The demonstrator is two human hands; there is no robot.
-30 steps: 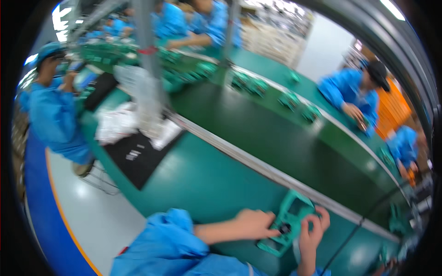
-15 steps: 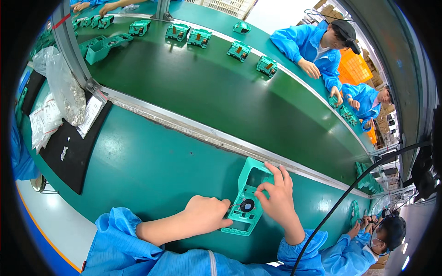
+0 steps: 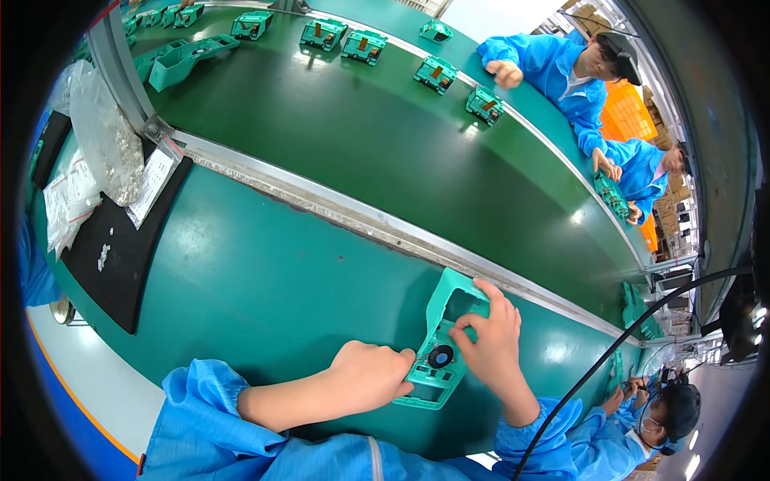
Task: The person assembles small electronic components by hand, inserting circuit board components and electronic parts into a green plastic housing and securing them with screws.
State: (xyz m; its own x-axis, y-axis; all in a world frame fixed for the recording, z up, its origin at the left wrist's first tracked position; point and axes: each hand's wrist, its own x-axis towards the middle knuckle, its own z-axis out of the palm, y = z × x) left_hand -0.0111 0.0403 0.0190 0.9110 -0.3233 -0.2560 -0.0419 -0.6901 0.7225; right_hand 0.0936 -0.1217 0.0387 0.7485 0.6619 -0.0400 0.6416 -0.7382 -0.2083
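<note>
A green plastic housing (image 3: 427, 394) with rectangular openings lies at an angle on the near workbench. A round black speaker-like part (image 3: 439, 357) sits inside it, a thin wire running toward its left edge. My left hand (image 3: 370, 373) is closed, thumb and fingers pinching the housing's near left edge beside that wire. Over the right side of the housing, my right hand (image 3: 489, 335) has thumb and index finger pressed together just above the round part. Its other fingers reach the far right rim. Whatever is between that thumb and finger is too small to make out.
Beyond a metal rail (image 3: 321, 215), a dark green conveyor (image 3: 337, 128) carries several green assemblies (image 3: 365, 46). Plastic bags (image 3: 108, 148) and small white pieces (image 3: 103, 256) lie on a black mat (image 3: 120, 280) at left. A black cable (image 3: 609, 353) crosses at right. Co-workers sit opposite and at right.
The whole view has shifted slightly. Both my hands stay at the housing with nearly the same grip. Across the conveyor, a co-worker's hand has lifted and moved left.
</note>
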